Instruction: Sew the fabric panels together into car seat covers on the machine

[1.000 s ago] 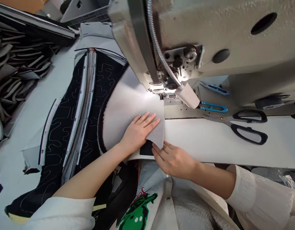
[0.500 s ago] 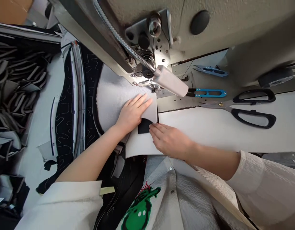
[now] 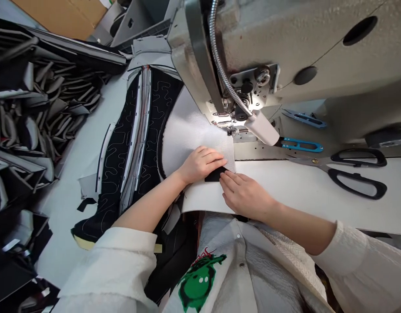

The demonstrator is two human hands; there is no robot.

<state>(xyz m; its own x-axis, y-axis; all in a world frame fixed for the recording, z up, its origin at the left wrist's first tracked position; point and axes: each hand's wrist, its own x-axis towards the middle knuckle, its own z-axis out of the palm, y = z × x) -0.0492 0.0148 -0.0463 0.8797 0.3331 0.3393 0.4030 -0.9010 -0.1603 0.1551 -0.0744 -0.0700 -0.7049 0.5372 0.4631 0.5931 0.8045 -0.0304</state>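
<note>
A light grey fabric panel (image 3: 190, 126) lies under the sewing machine's presser foot (image 3: 231, 130), its rounded side to the left. My left hand (image 3: 203, 164) rests on the panel's near edge, fingers stretched out and close together, thumb hidden. Partly beneath those fingers is a black fabric piece (image 3: 215, 174). My right hand (image 3: 248, 193) has its fingertips closed at the right end of this black piece, by the panel's corner; its thumb is out of sight. The fingertips of both hands are close together, just in front of the needle area.
Black-handled scissors (image 3: 357, 176) and two blue thread snips (image 3: 303, 144) lie right of the needle. Black quilted fabric (image 3: 115, 161) is spread on the left, beside heaps of cut pieces (image 3: 66, 113). The machine head (image 3: 301, 48) overhangs the back.
The view has shifted, so the scene sits farther right. My left hand has slid nearer the panel's front edge and my right fingers, its fingers drawn together. My right hand stays at the corner.
</note>
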